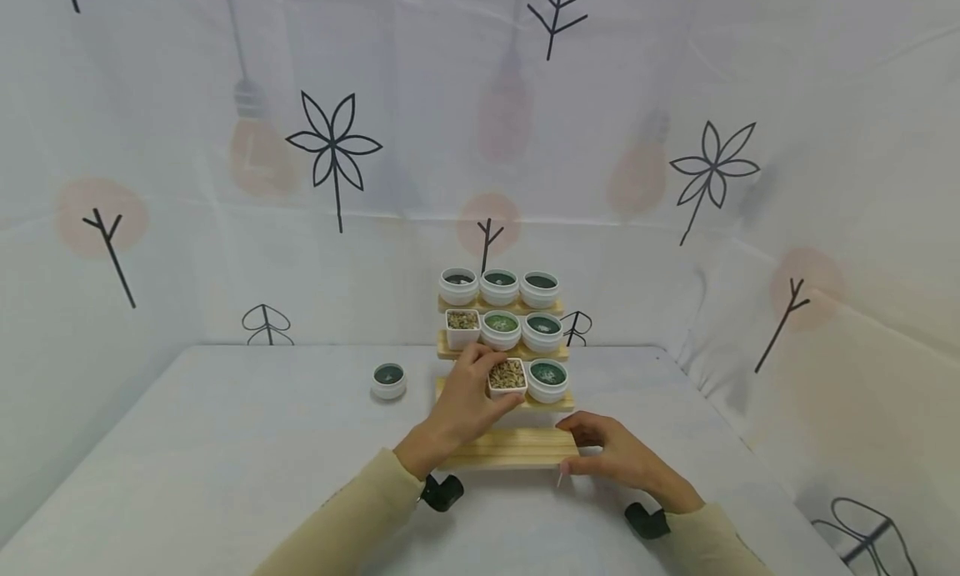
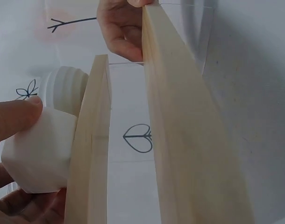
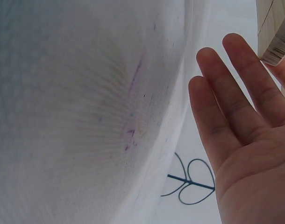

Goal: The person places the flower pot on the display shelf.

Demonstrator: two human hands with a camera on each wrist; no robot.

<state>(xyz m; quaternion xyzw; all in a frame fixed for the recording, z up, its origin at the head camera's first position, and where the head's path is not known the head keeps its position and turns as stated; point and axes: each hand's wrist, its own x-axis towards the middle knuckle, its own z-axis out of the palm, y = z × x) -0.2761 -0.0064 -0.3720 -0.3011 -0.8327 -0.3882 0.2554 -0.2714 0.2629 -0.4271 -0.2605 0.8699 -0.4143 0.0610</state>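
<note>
A tiered wooden stand rises in the middle of the head view, its lowest step (image 1: 502, 449) bare. My left hand (image 1: 457, 405) grips a small white square pot (image 1: 507, 378) topped with brownish grains, at the step above that one. In the left wrist view, the thumb lies on this pot (image 2: 39, 149), its base right at the board's edge. Beside it stands a round white pot (image 1: 548, 380) with a dark green top. My right hand (image 1: 618, 455) holds the right end of the lowest step between thumb and index finger; its other fingers (image 3: 231, 100) extend fairly straight.
Higher steps carry several round white pots (image 1: 499, 286) with green or dark tops and another square grain-topped pot (image 1: 462, 328). A loose round pot (image 1: 388, 381) stands on the white table (image 1: 247, 459) left of the stand. Printed white cloth (image 1: 420, 142) hangs behind.
</note>
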